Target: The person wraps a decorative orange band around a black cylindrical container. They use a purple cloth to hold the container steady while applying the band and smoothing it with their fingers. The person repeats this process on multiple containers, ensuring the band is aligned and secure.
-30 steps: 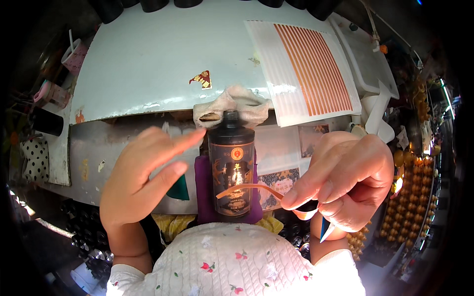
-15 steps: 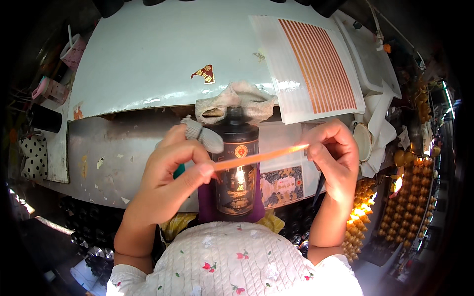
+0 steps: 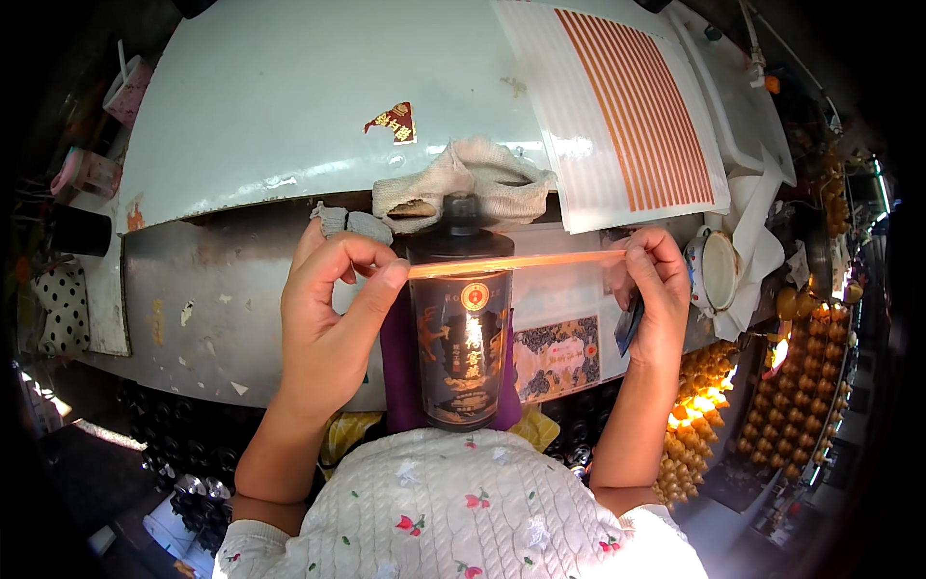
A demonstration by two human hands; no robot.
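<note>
A narrow orange strip [image 3: 550, 260] is stretched nearly level between my two hands, across the front of a black bottle [image 3: 461, 357] just below its shoulder. My left hand [image 3: 333, 333] pinches one end between thumb and forefinger; a grey cloth cover [image 3: 355, 224] shows by its upper fingers. My right hand [image 3: 664, 289] pinches the other end. A thin dark-blue blade-like piece [image 3: 629, 326] hangs below those fingers, its kind unclear. The bottle carries a gold-and-red printed design and stands against the purple cloth [image 3: 398, 372]. Whether the strip touches it, I cannot tell.
Behind the bottle lies a crumpled whitish cloth [image 3: 502, 179]. A sheet of parallel orange strips [image 3: 637, 116] rests on the pale table [image 3: 289, 106] at far right. An enamel bowl [image 3: 717, 270] stands right; gold beaded-looking rows [image 3: 801, 396] lie beyond. Cups [image 3: 92, 174] stand left.
The strip has risen and become more level, moving from the middle of the label to the bottle's upper part. My left hand has moved up; the right has come slightly lower.
</note>
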